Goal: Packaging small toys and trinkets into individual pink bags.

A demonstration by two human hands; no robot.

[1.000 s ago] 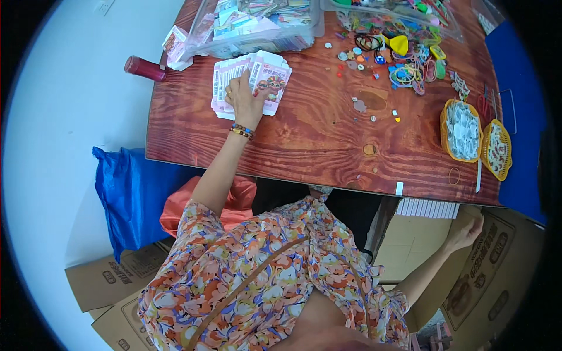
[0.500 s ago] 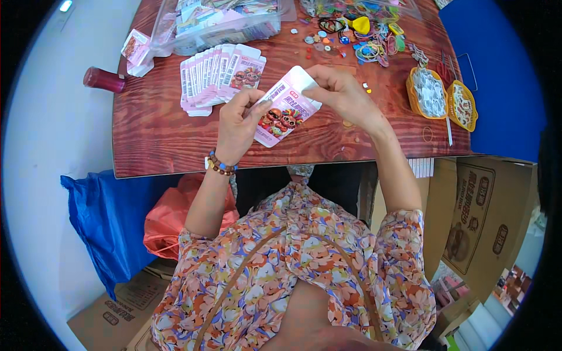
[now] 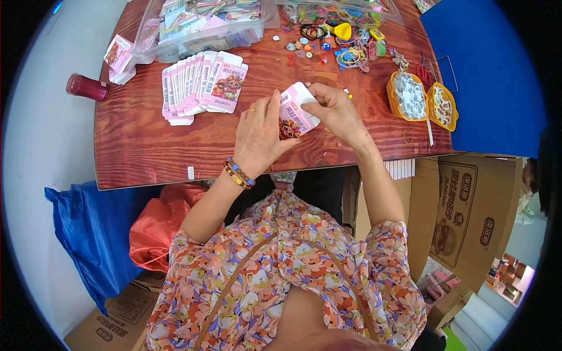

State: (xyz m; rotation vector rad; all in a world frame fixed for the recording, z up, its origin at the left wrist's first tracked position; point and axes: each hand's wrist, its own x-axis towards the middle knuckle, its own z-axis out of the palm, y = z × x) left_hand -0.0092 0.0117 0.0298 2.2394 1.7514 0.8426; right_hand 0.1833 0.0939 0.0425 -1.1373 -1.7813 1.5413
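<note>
A small pink and white flat box [image 3: 297, 111] with printed cartoon figures is tilted between my two hands above the table. My right hand [image 3: 341, 116] pinches its upper right edge near the white flap, thumb on the printed face. Against its left side and lower end rests my left hand [image 3: 257, 131], back up, fingers straight and thumb at the lower end, gripping the box and covering part of it. To the left, a fanned stack of matching flat boxes [image 3: 225, 88] lies on the wood-grain table [image 3: 140, 146].
Behind the stack is a clear plastic bin [image 3: 205, 41] of packets. Far right of it are loose bands, beads and a yellow piece [image 3: 341, 30]. Two yellow baskets [image 3: 408, 96] hold small parts. A dark red cylinder [image 3: 86, 87] stands left, beside another pink box [image 3: 119, 54].
My left hand has turned back-up and shifted over the box's left side and lower end, covering more of it. My right hand keeps its pinch. The whole view has shifted slightly.
</note>
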